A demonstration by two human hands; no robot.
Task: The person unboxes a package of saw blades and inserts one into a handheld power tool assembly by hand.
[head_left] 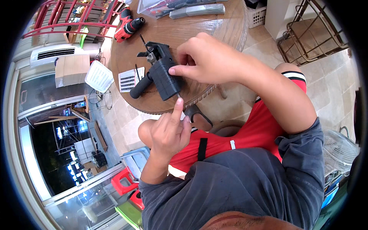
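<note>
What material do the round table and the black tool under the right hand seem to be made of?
The round table looks like brown wood: visible grain and a carved rim. The black tool seems to be matte moulded plastic with a ribbed body; a greyish, probably metal part shows near its front.

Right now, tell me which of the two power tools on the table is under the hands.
The black tool with the side handle, at the table's near edge; the right hand rests on it. The red drill lies untouched farther back.
</note>
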